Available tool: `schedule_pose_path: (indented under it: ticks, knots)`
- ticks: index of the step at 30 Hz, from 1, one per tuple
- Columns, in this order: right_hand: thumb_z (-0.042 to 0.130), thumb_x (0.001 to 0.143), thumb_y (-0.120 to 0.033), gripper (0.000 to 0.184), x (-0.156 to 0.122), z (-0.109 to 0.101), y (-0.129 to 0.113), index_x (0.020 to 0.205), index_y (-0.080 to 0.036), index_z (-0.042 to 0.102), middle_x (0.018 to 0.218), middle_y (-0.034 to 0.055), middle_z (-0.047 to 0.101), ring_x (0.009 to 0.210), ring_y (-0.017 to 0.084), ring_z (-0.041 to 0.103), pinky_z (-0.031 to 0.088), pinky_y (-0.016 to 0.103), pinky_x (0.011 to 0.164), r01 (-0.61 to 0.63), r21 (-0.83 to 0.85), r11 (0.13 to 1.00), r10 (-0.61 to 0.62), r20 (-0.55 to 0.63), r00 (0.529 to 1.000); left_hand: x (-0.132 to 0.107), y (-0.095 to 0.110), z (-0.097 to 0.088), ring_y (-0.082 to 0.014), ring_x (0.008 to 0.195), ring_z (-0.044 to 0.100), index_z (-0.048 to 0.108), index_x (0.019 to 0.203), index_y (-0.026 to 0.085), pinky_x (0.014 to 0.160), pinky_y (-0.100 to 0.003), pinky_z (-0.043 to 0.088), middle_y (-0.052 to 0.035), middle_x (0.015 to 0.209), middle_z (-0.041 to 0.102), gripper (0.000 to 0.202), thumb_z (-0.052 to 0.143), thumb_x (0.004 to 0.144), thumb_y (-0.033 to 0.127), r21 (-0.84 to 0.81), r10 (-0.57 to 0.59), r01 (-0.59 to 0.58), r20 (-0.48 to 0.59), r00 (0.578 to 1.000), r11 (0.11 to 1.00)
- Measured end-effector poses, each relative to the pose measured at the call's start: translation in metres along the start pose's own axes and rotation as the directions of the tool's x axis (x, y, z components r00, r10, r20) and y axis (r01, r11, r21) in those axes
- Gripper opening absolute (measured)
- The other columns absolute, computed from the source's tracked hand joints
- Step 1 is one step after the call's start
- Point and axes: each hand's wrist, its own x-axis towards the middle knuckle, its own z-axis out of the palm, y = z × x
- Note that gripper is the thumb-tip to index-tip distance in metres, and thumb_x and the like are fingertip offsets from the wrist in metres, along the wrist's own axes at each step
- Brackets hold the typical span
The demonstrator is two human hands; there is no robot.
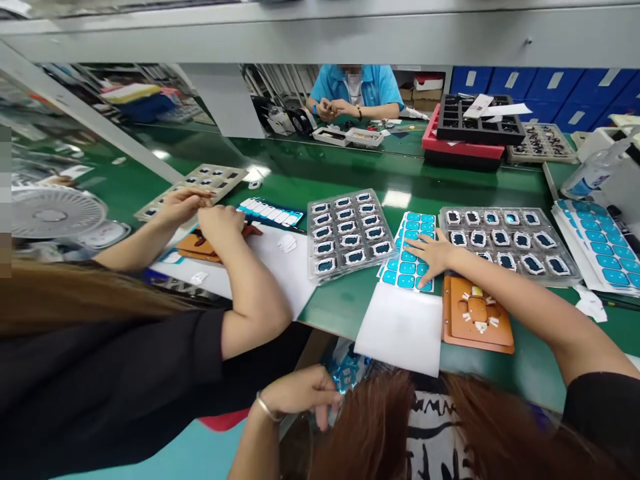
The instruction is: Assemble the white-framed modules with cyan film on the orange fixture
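Note:
My right hand lies palm down with spread fingers on a sheet of blue pads. Just right of it, a clear tray of dark-framed parts reaches under my wrist, and an orange jig sits below. A white sheet lies at the near edge. To the left stands a second clear tray of parts. My left hand, with a bracelet, hangs low in front of my chest near crumpled blue film. Its curled fingers hide whether it holds anything.
A co-worker's hands work over an orange jig on the left. A person in a blue shirt sits across the green table. Stacked black and red trays, a sheet of blue pads and a fan stand about.

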Motion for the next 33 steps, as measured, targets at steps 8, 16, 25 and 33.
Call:
schedule_pose_path:
  ticks: [8,16,25,33]
  knots:
    - [0.065,0.079,-0.069,0.089,-0.006,-0.019,-0.008,0.151,-0.024,0.037,0.16,0.0096,0.023,0.141,0.046,0.023,0.012,0.068,0.113,0.008,0.031,0.999,-0.005,-0.087,0.996,0.085,0.05,-0.03,-0.0168,0.079,0.069,0.067,0.109,0.018,0.075,-0.025,0.049,-0.0047,0.088,0.073,0.035,0.038,0.101,0.035,0.427,-0.094,0.187,-0.23,0.969,0.885]
    - [0.04,0.096,-0.065,0.055,-0.177,0.002,0.07,0.105,-0.019,0.069,0.118,0.016,0.062,0.106,0.034,0.054,0.04,0.053,0.091,-0.095,0.113,0.989,0.145,-0.626,0.766,0.177,0.04,-0.057,-0.0302,0.105,0.065,0.061,0.122,0.023,0.083,-0.032,0.048,-0.0093,0.107,0.07,0.049,0.073,0.079,0.044,0.627,-0.182,0.205,-0.102,0.978,0.751]
    - [0.029,0.094,-0.074,0.066,-0.234,0.075,0.078,0.101,-0.024,0.072,0.102,0.0133,0.063,0.094,0.031,0.051,0.029,0.038,0.069,-0.289,0.25,0.924,0.377,-0.472,0.797,0.198,0.054,-0.064,-0.0261,0.106,0.064,0.063,0.109,0.019,0.083,-0.027,0.047,-0.0078,0.114,0.067,0.041,0.077,0.073,0.036,0.696,-0.268,0.169,0.035,0.963,0.698]
    - [0.047,0.101,-0.039,0.028,-0.22,0.092,0.058,0.096,-0.025,0.07,0.097,0.0083,0.064,0.092,0.027,0.048,0.019,0.035,0.068,-0.364,0.227,0.903,0.424,-0.597,0.681,0.193,0.057,-0.054,-0.0257,0.1,0.066,0.055,0.111,0.018,0.08,-0.03,0.05,-0.0116,0.123,0.056,0.044,0.075,0.076,0.035,0.762,-0.285,0.213,-0.039,0.958,0.611]
